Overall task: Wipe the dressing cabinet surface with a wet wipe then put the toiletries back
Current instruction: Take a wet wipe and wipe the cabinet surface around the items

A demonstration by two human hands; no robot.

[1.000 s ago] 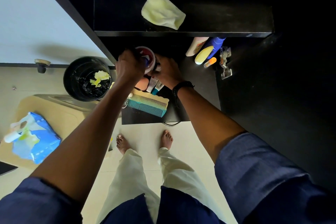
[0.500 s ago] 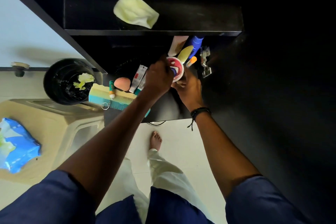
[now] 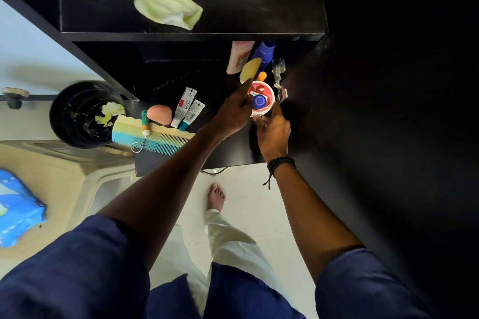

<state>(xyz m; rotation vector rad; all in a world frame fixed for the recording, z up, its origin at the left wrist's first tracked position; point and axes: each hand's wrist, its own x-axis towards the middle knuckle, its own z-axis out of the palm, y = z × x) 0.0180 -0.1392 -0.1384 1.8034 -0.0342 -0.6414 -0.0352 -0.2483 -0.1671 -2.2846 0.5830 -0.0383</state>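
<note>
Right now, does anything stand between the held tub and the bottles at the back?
Nothing visible does. The left hand and right hand hold the white tub directly in front of the yellow bottle and orange-capped tube.

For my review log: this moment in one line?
left hand, right hand: hold white tub | tub: beside bottles

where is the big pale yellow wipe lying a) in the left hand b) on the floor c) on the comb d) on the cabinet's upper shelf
d: the pale yellow wipe lies on the black upper shelf, while the left hand and right hand hold the red tub lower down
</note>
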